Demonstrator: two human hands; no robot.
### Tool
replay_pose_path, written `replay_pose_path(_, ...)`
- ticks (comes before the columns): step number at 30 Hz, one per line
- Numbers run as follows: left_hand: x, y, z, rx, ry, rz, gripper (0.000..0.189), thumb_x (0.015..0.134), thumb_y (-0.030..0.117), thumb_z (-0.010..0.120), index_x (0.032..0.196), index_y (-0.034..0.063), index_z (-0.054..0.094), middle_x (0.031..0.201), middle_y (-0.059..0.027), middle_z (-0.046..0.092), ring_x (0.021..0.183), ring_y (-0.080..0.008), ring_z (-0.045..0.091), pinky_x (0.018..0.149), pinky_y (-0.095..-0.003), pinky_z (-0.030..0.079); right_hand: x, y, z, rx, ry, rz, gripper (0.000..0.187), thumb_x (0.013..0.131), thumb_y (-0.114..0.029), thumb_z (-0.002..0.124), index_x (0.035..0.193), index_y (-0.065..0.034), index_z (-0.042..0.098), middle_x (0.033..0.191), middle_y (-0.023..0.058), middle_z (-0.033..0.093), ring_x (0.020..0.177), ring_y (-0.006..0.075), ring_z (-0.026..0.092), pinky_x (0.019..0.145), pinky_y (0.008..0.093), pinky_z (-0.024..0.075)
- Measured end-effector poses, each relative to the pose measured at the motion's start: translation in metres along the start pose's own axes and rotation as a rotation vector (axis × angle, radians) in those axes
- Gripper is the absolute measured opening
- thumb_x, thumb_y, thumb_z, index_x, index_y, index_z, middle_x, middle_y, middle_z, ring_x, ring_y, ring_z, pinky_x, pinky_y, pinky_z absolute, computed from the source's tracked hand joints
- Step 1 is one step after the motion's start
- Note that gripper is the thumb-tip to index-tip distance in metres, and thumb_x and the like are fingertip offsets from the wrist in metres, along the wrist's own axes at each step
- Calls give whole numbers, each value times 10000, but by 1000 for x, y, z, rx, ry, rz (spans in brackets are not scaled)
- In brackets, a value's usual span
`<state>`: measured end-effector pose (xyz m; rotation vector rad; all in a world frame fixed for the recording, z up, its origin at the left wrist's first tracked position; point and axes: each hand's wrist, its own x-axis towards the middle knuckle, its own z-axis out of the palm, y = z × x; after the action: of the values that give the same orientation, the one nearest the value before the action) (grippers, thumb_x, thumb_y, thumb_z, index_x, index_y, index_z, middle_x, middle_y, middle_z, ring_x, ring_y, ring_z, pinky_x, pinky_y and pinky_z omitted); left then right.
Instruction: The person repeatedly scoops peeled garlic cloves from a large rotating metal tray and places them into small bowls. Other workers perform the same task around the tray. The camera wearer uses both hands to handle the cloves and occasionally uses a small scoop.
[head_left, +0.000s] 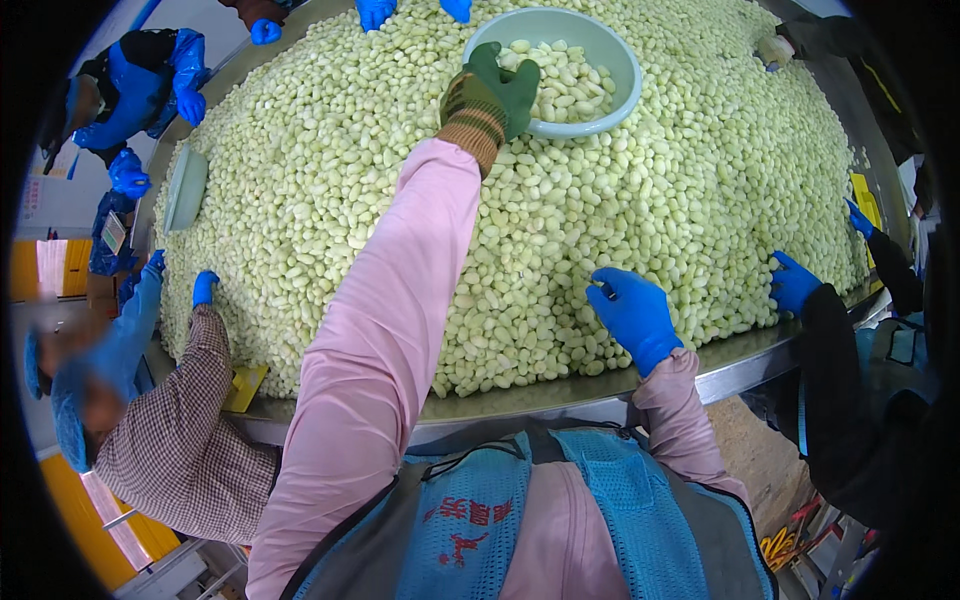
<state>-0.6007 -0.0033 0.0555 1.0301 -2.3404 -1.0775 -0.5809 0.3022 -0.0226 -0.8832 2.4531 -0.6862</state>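
Pale green oval fruits (525, 262) lie heaped over a wide metal table. My left hand (495, 90), in a green glove with a brown knitted cuff, reaches far forward to the near-left rim of a pale green plastic bowl (630, 75). Its thumb and fingers are spread over the rim; what lies under the palm is hidden. More of the same fruits lie inside the bowl. My right hand (634, 315), in a blue glove, rests low over the heap near the table's front edge. Its fingers are bent, with a small light and dark thing at their tips, too small to name.
The metal table edge (525, 411) runs before my body. A second bowl (187, 187) stands tilted at the left. Yellow plastic pieces (244, 388) lie at the left front and right. Co-workers' gloved hands touch the heap left (205, 288) and right (793, 283); others are around the far side.
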Motion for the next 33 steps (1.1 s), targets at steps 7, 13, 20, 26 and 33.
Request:
replay_pose_path(7,-78,-55,22,-146,122,357,324,1001,217,593,1217,-15,659,1050,-156,741,954,-216,703,894,-350,542,20,-13,-2,-231,-54,-173,304,854,-299,743,1085,-102,746,887,104,749,789,277,725,738,376,574)
replay_pose_path(13,-188,-134,21,-198,-188,94,312,1025,186,569,1259,-4,650,909,-93,732,815,-160,688,761,-316,558,47,13,8,-357,67,-118,368,819,-321,772,1128,-129,724,892,92,733,831,282,716,749,402,561)
replay_pose_path(20,-222,-134,22,-197,-263,80,276,1017,163,580,1241,22,657,980,-124,743,855,-203,717,741,-330,570,63,-1,34,-428,49,-218,300,786,-356,790,916,-94,723,839,98,720,775,314,695,746,426,529)
replay_pose_path(26,-205,-114,41,-60,-224,144,299,995,151,573,1264,39,638,1124,-226,710,958,-368,714,811,-426,577,68,7,35,-373,61,-244,287,812,-374,775,807,-90,733,766,112,710,732,314,687,717,434,531)
replay_pose_path(33,-203,-89,39,-222,-625,410,396,996,71,508,1389,37,551,1225,-220,674,1094,-356,673,953,-422,533,-1,-24,16,213,-136,68,354,899,-405,716,910,-55,763,794,144,725,722,267,706,673,379,548)
